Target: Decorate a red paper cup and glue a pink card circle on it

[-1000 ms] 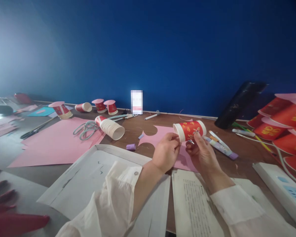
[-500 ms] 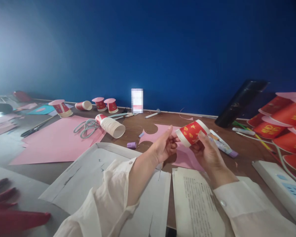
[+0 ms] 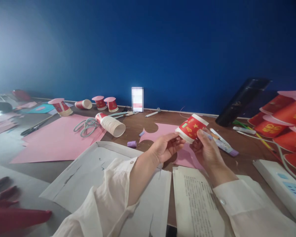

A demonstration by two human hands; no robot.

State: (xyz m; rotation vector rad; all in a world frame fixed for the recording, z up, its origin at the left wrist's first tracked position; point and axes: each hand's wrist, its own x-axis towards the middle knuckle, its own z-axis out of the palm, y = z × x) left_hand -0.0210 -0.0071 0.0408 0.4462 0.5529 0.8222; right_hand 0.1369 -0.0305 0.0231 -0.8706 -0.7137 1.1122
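A red paper cup (image 3: 191, 128) with gold stars and a white rim is tilted on its side between my hands, above the table. My right hand (image 3: 208, 149) grips it from the right, thumb along its side. At the cup's left end, the fingertips of my left hand (image 3: 166, 147) are closed on its edge. Under the cup lies a pink paper sheet (image 3: 167, 129) with round cut-outs. A glue tube (image 3: 223, 144) with a purple end rests just right of my right hand.
A nested stack of paper cups (image 3: 111, 125) lies left of centre. Pink-topped red cups (image 3: 112, 104) stand by the wall. At right are stacked red cups (image 3: 289, 113), a black cylinder (image 3: 241, 102) and a power strip (image 3: 283, 187). A white tray (image 3: 88, 177) sits in front.
The cup has rolled between my fingers, so a small green label now shows on it. My left hand has shifted its hold along the cup's left edge.
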